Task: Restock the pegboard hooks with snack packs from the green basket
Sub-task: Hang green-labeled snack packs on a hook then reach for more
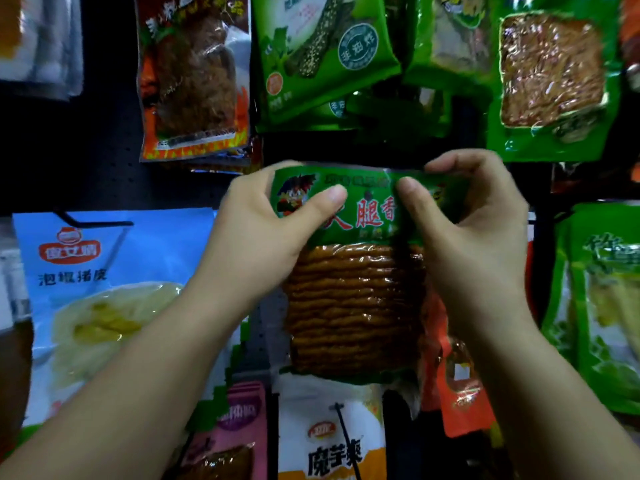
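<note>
Dark pegboard (104,161) wall, hung with snack packs; both hands hold one green pack at its middle.

Item held: green snack pack (356,271), upright, clear window showing stacked brown slices, red characters on its header. Left hand (263,233) pinches the header's left end, thumb in front, fingers curled behind. Right hand (474,223) pinches the header's right part the same way. Hanging near the pegboard's top edge: red-brown flame pack (194,77), green seaweed pack (322,53), green pack with brown shreds (550,81). Left edge: blue pack (104,299) on a black hook (100,223). Right edge: green vegetable packs (602,306). Bottom edge: white-orange pack (332,434), pink pack (232,434), orange pack (460,389) just behind the held one.
</note>
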